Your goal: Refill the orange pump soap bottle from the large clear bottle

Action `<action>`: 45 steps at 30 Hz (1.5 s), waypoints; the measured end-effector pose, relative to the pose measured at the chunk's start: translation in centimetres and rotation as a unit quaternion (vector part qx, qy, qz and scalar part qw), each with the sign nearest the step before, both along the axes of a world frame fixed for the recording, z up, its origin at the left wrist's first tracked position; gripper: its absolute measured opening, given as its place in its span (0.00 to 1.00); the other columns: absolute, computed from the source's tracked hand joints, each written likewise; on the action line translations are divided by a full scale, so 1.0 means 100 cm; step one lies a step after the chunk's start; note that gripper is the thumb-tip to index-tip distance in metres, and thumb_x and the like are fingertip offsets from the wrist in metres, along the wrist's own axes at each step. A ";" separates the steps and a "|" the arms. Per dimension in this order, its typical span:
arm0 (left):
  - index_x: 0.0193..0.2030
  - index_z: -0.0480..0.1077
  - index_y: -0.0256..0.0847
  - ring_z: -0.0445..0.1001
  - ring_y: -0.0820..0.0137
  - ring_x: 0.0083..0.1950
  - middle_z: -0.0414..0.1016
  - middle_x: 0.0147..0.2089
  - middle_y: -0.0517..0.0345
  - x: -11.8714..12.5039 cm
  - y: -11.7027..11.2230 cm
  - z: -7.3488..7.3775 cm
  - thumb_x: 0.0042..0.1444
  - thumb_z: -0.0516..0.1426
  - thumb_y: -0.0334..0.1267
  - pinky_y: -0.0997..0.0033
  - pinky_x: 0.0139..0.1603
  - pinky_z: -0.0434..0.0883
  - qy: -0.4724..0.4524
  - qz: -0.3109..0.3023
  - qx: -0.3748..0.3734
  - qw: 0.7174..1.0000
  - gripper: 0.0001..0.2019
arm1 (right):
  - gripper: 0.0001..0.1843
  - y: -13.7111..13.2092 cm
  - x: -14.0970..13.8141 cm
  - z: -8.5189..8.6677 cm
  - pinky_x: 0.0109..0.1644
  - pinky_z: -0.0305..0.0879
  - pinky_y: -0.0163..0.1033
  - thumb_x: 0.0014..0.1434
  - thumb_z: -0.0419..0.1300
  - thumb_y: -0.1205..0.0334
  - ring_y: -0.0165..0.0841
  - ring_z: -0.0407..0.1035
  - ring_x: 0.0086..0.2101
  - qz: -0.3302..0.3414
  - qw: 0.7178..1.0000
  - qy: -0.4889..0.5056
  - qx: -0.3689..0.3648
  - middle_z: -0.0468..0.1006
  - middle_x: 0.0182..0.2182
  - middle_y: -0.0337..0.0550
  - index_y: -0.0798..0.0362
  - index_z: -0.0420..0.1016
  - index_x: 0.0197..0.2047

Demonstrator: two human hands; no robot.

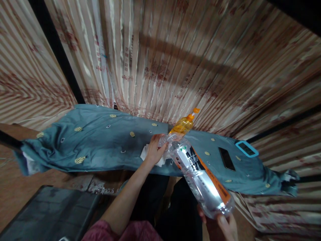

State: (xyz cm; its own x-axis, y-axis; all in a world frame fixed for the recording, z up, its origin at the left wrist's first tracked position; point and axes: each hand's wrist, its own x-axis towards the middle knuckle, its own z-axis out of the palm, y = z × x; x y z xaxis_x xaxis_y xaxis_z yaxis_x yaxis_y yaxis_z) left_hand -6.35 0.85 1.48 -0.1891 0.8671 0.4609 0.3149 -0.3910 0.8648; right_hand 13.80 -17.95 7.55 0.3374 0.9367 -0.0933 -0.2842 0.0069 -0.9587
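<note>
A large clear plastic bottle [202, 177] with a silver and orange label is tilted between my two hands. My left hand [155, 149] is closed around its neck end, at the upper left. At the lower right, my right hand [220, 225] grips the bottle's base. Just behind the neck stands a pump bottle [182, 125] of yellow-orange liquid with an orange pump top. A crumpled white cloth or tissue [162, 161] lies under my left hand, partly hidden by it.
A blue-green cloth with pineapple prints [100, 140] covers the narrow table. A dark phone [226, 159] and a light-blue framed device [247, 149] lie at the right. Striped curtains [160, 67] hang behind, with dark poles at the sides. A dark box [52, 212] stands at lower left.
</note>
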 end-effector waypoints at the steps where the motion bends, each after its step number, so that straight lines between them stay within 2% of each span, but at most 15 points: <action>1: 0.53 0.73 0.41 0.75 0.58 0.55 0.77 0.51 0.48 0.000 0.000 0.000 0.58 0.59 0.37 0.54 0.61 0.71 0.002 -0.003 0.002 1.000 0.16 | 0.23 0.000 -0.002 0.002 0.24 0.62 0.31 0.46 0.74 0.42 0.29 0.69 0.21 -0.001 1.000 0.000 0.004 0.79 0.22 0.36 0.46 0.79 0.40; 5: 0.52 0.74 0.40 0.75 0.57 0.55 0.78 0.50 0.48 -0.001 0.001 0.000 0.59 0.59 0.38 0.54 0.60 0.72 0.011 -0.007 0.007 1.000 0.15 | 0.23 -0.002 -0.003 0.006 0.25 0.63 0.31 0.48 0.73 0.41 0.30 0.69 0.23 -0.002 1.000 -0.020 0.008 0.79 0.23 0.36 0.47 0.79 0.41; 11: 0.50 0.74 0.40 0.75 0.57 0.55 0.78 0.49 0.48 0.002 0.002 -0.002 0.59 0.59 0.38 0.53 0.60 0.71 0.022 0.007 -0.001 1.000 0.13 | 0.22 -0.003 0.002 0.002 0.26 0.61 0.35 0.52 0.71 0.41 0.32 0.67 0.23 0.013 0.999 -0.049 0.015 0.78 0.23 0.37 0.48 0.77 0.42; 17: 0.51 0.73 0.39 0.74 0.56 0.55 0.77 0.49 0.47 0.001 0.001 -0.002 0.58 0.59 0.40 0.53 0.60 0.71 0.027 0.010 0.000 1.000 0.15 | 0.21 -0.004 0.000 0.004 0.26 0.61 0.34 0.51 0.71 0.41 0.31 0.68 0.22 0.005 0.999 -0.038 0.016 0.79 0.22 0.35 0.46 0.79 0.41; 24: 0.52 0.72 0.38 0.74 0.56 0.56 0.76 0.50 0.46 -0.001 0.000 0.000 0.59 0.59 0.44 0.54 0.59 0.71 0.034 -0.002 -0.006 0.999 0.17 | 0.21 -0.006 0.001 0.004 0.26 0.64 0.33 0.50 0.73 0.43 0.30 0.68 0.23 -0.002 0.999 -0.034 0.006 0.80 0.24 0.37 0.48 0.79 0.40; 29: 0.51 0.72 0.38 0.74 0.57 0.55 0.75 0.51 0.45 0.000 -0.001 0.000 0.59 0.60 0.45 0.54 0.60 0.71 0.030 0.007 -0.008 0.999 0.17 | 0.22 -0.006 0.001 0.007 0.26 0.63 0.33 0.50 0.73 0.41 0.29 0.67 0.22 0.003 0.999 -0.045 0.008 0.78 0.22 0.37 0.49 0.78 0.37; 40: 0.50 0.73 0.38 0.74 0.57 0.55 0.77 0.50 0.47 0.003 0.003 -0.003 0.59 0.59 0.40 0.54 0.59 0.71 0.036 0.018 -0.013 0.999 0.14 | 0.24 -0.007 -0.002 0.002 0.24 0.62 0.34 0.50 0.73 0.42 0.31 0.68 0.20 -0.019 0.999 -0.043 0.013 0.78 0.21 0.37 0.50 0.77 0.41; 45: 0.51 0.72 0.40 0.74 0.58 0.55 0.77 0.50 0.48 0.004 0.004 -0.005 0.59 0.59 0.40 0.55 0.60 0.71 0.036 0.020 -0.007 0.999 0.14 | 0.22 -0.007 -0.003 0.007 0.25 0.64 0.32 0.49 0.73 0.44 0.29 0.69 0.22 -0.020 0.999 -0.036 0.012 0.79 0.24 0.37 0.50 0.78 0.39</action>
